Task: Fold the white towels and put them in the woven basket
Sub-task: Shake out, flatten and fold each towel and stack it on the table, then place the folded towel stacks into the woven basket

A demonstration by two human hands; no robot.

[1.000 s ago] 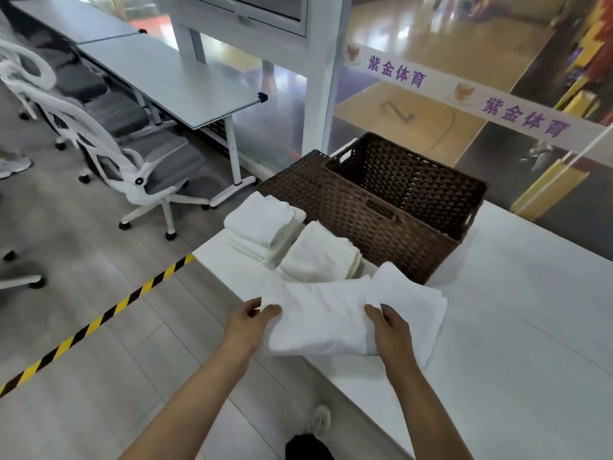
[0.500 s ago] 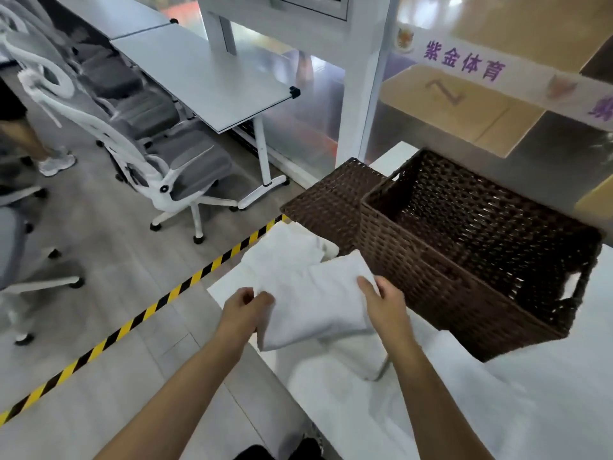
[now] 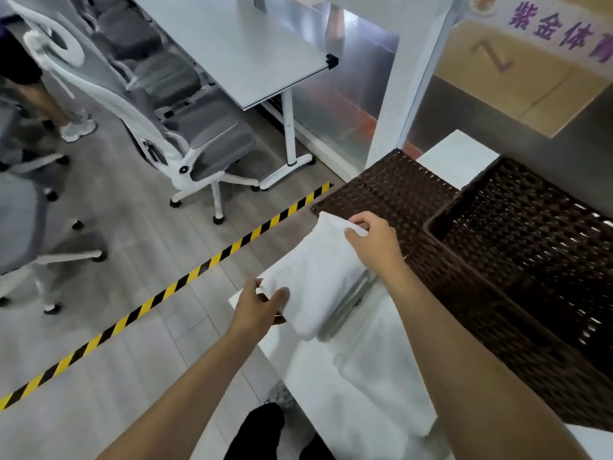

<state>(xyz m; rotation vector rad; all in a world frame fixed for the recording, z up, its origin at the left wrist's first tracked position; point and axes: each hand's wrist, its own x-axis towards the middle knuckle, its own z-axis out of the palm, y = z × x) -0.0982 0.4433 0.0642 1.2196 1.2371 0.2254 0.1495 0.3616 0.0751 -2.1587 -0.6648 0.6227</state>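
Note:
A folded white towel point(image 3: 315, 280) lies across the folded stacks at the left end of the white table point(image 3: 461, 154). My left hand point(image 3: 258, 303) grips its near corner. My right hand point(image 3: 371, 240) pinches its far edge, close to the woven lid. The brown woven basket point(image 3: 491, 287) stands open to the right, and nothing shows in the part of its inside that I can see. Its flat woven lid point(image 3: 391, 194) lies just left of it. Another white towel point(image 3: 374, 370) lies flat on the table under my right forearm.
Yellow-and-black tape point(image 3: 185, 280) crosses the grey floor on the left. White office chairs point(image 3: 185, 141) and a grey desk point(image 3: 238, 51) stand beyond it. A person's leg and shoe point(image 3: 76, 127) show at far left. A white pillar point(image 3: 411, 81) rises behind the lid.
Both hands have carried the folded towel leftward and set it over the earlier stacks. The camera has swung down and left, so the basket now sits at the right edge.

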